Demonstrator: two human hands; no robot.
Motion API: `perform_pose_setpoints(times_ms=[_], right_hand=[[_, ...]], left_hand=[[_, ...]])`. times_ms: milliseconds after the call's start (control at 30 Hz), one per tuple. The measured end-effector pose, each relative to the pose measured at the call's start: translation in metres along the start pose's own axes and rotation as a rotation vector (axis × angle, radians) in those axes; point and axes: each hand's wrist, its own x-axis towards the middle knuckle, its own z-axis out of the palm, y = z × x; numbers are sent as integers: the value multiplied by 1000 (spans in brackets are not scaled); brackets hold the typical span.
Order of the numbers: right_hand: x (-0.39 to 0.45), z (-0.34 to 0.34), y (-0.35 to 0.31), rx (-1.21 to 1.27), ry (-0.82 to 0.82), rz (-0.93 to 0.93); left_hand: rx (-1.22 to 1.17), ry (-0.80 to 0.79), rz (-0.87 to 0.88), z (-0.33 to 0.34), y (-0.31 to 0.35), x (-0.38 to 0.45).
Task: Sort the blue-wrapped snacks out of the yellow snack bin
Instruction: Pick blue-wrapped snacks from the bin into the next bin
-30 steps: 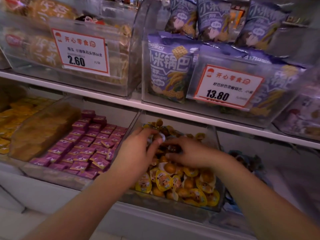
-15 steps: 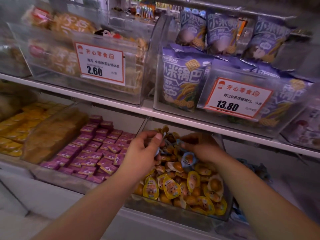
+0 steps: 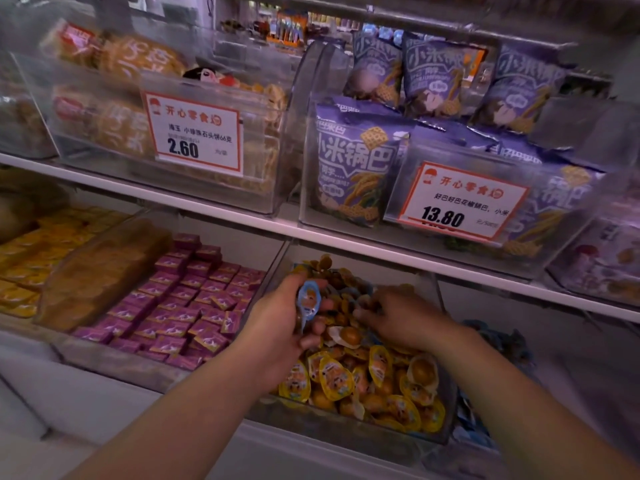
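Note:
A clear bin [image 3: 346, 433] on the lower shelf holds a heap of small yellow-wrapped snacks [image 3: 334, 377]. My left hand [image 3: 280, 327] is over the bin's left side and grips a blue-wrapped snack [image 3: 307, 303] between thumb and fingers. More blue wrappers [image 3: 353, 292] show among the snacks at the back of the heap. My right hand [image 3: 403, 315] reaches into the middle of the pile with fingers curled down among the snacks; what they hold is hidden.
Left of the bin lies a bin of purple packets [image 3: 187, 306], then orange and yellow packs [image 3: 45, 244]. The shelf above [image 3: 242, 220] carries clear bins with price cards [image 3: 195, 135] and purple snack bags [image 3: 353, 164]. Blue items [image 3: 498, 337] lie right of the bin.
My left hand has lifted a blue-wrapped snack clear of the heap and now shows it upright. My right hand has dropped lower into the pile.

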Motion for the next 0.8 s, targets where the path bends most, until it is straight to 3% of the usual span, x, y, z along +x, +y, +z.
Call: perform_pose_setpoints(times_ms=[333, 500, 567, 667, 733, 800], right_hand=[[13, 11, -6, 150, 78, -104], [-1, -11, -17, 580, 342, 94], [-18, -18, -31, 1053, 385, 170], [-55, -16, -57, 1778, 143, 196], [-77, -7, -73, 1931, -45, 165], [-89, 3, -81, 1955, -99, 147]], left_hand=[[43, 40, 48, -3, -1, 3], [58, 151, 200, 1, -2, 2], [133, 227, 334, 3, -4, -1], [327, 315, 577, 10, -13, -9], [374, 219, 645, 22, -23, -18], [558, 69, 682, 30, -35, -25]])
